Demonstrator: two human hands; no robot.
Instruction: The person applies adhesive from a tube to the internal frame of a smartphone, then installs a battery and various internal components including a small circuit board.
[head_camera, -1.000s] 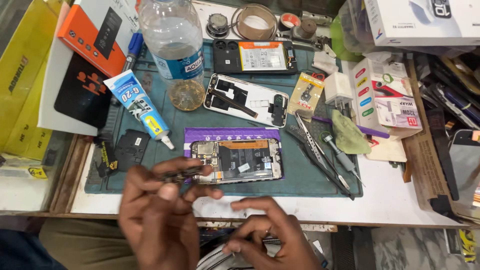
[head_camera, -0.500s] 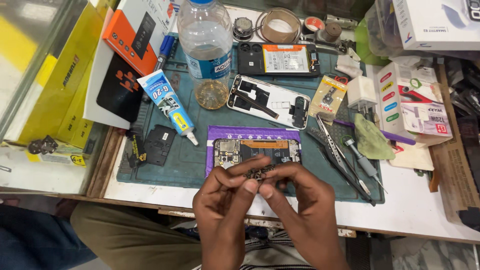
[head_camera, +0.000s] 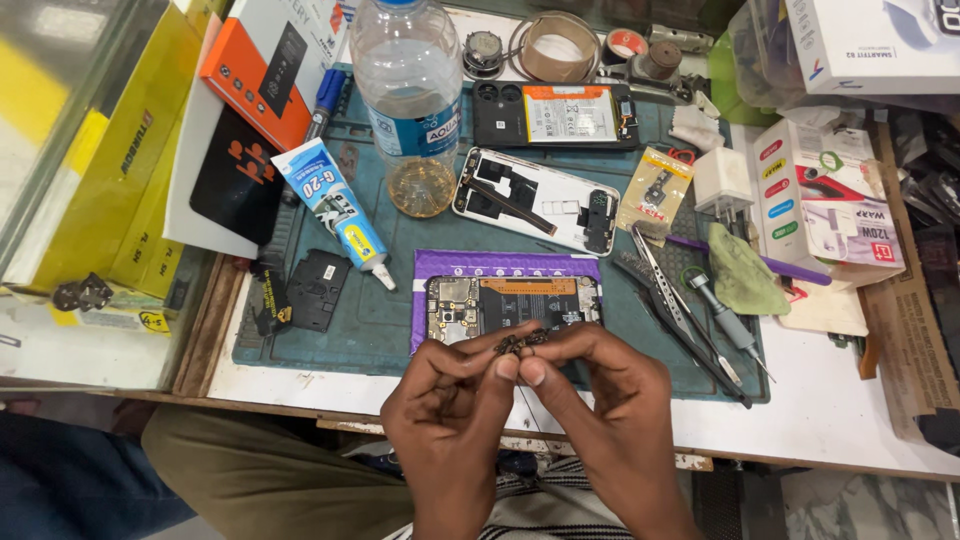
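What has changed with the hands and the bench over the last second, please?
The right hand came up from the table edge to join the left hand; both now pinch the small dark metal part between their fingertips. The opened phone on the purple pad, the clear plastic bottle and the white glue tube stayed put.

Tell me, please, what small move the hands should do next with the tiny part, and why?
Probably lower the small dark part toward the opened phone on the purple pad. Both hands, left hand and right hand, pinch it just above that phone, whose inner board lies uncovered directly beneath.
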